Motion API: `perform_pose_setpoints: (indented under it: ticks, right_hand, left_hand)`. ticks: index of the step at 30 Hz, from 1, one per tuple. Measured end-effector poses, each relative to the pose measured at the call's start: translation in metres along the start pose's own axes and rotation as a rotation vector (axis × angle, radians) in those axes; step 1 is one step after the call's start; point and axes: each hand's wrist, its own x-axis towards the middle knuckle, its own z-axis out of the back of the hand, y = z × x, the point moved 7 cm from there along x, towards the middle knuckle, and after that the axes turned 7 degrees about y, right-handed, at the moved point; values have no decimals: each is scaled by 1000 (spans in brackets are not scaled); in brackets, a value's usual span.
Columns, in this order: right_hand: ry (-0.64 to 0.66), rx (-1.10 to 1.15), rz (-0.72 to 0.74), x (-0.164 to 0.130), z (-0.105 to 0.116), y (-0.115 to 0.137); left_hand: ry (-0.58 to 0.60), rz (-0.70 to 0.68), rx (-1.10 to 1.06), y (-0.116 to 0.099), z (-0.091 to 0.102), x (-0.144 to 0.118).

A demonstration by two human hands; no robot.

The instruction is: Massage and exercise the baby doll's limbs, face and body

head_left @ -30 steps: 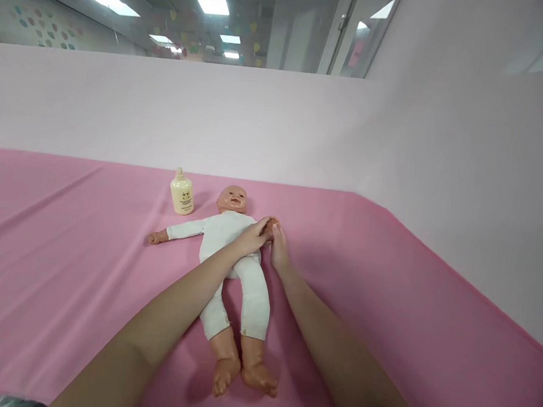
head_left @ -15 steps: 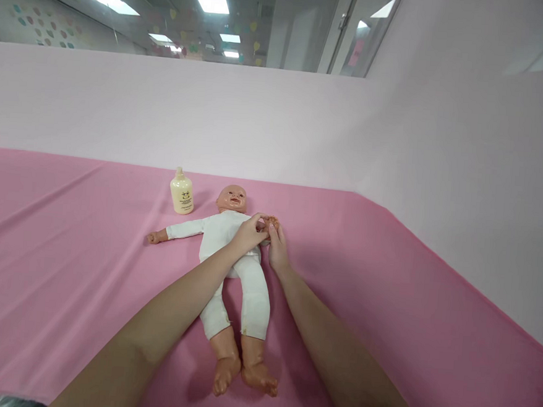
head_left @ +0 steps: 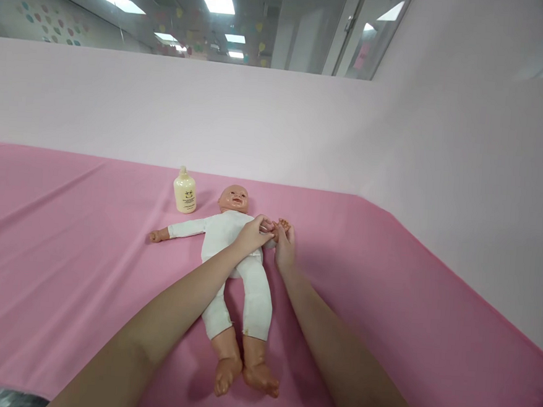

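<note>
From my end, the pale yellow bottle (head_left: 185,192) carries dark print (head_left: 189,198) under a small emblem, too small for me to read. Compared with half a second ago, I see my right hand (head_left: 286,248) farther to the right, away from my left hand (head_left: 253,232), with the doll's hand (head_left: 283,224) drawn out along with it; the whole view has also shifted slightly. The doll (head_left: 220,234) lies face up on the pink cloth (head_left: 85,265), below and to the right of the bottle. Its head points at the white wall (head_left: 166,109), its feet towards me, its long axis slanting slightly rightward at the feet. My right fingers hold the doll's hand; my left fingers curl at its wrist, whether gripping I cannot tell.
</note>
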Motion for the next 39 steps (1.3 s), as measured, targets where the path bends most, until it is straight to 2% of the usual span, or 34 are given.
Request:
perform_pose_setpoints:
  ticks: [7, 15, 28, 39]
  right_hand:
    - [28, -39, 30, 1, -4, -2]
    - [86, -55, -21, 2, -4, -6]
    - [78, -89, -59, -6, -11, 3]
    - [75, -68, -31, -6, -12, 5]
  left_hand:
    - [14, 5, 51, 3, -1, 1]
    - [-9, 1, 76, 4, 1, 1]
    - [46, -34, 165, 3, -3, 3]
    - [95, -72, 214, 1, -6, 3]
